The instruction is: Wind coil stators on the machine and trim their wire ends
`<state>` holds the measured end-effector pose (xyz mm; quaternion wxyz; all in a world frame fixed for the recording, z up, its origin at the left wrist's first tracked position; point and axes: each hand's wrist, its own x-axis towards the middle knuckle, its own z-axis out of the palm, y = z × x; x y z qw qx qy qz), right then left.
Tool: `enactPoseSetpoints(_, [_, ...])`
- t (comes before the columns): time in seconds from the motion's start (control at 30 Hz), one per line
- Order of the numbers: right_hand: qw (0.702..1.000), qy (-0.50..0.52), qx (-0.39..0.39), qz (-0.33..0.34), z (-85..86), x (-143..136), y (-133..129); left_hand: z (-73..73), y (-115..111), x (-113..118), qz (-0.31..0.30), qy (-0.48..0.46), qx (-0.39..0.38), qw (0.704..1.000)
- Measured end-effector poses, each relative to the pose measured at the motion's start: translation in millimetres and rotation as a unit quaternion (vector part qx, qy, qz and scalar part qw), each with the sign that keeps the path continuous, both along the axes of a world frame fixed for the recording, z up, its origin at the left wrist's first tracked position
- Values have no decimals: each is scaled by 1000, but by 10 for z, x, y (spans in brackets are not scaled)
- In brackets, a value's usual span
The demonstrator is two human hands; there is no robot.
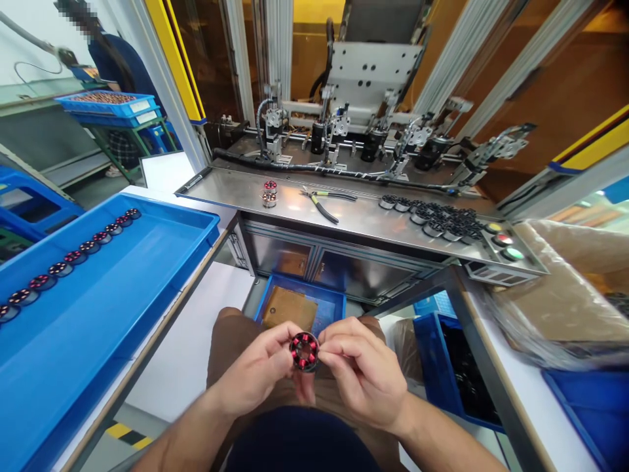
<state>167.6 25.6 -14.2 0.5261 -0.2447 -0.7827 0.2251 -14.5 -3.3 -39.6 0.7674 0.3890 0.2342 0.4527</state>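
Above my lap I hold a round black motor stator (304, 351) with red wire windings, its open face turned up toward me. My left hand (260, 367) grips its left side between thumb and fingers, with fingertips showing below it. At the right edge of the stator, my right hand (366, 367) is closed in a pinch; whatever lies between those fingertips is too small to make out. Beyond my hands, on the metal ledge, lie green-and-black cutting pliers (322, 203). Left of them are a red-wound stator (270, 186) and a copper-coloured one (269, 199).
A blue tray (122, 275) at left holds a row of stators. Several black stator cores (442, 219) crowd the ledge's right, near push buttons (502, 240). Machine fixtures (339, 131) stand behind. At right are a plastic-lined carton (555, 295) and a blue bin (442, 373). A person (120, 62) is far left.
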Motion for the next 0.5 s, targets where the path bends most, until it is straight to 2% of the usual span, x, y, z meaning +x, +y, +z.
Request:
enactPoseSetpoints(0.07, [999,-23,24,-12,22,14,-5,-26,-9,2,-19,-17,6,1000])
enactPoseSetpoints(0.13, [999,-31,22,-34,35,8,-14,-41,-22,5,12,-29,20,999])
enactPoseSetpoints(0.23, [998,-6,-23,-57,35,-25,-22,-17,-37,5,53,-46,40,997])
enactPoseSetpoints(0.37, [996,17,-78,-39,20,-56,-17,66,-40,0,120,-65,74,988])
enactPoseSetpoints(0.5, [999,19,-44,-4,31,-39,-4,92,-12,11,152,-92,51,983])
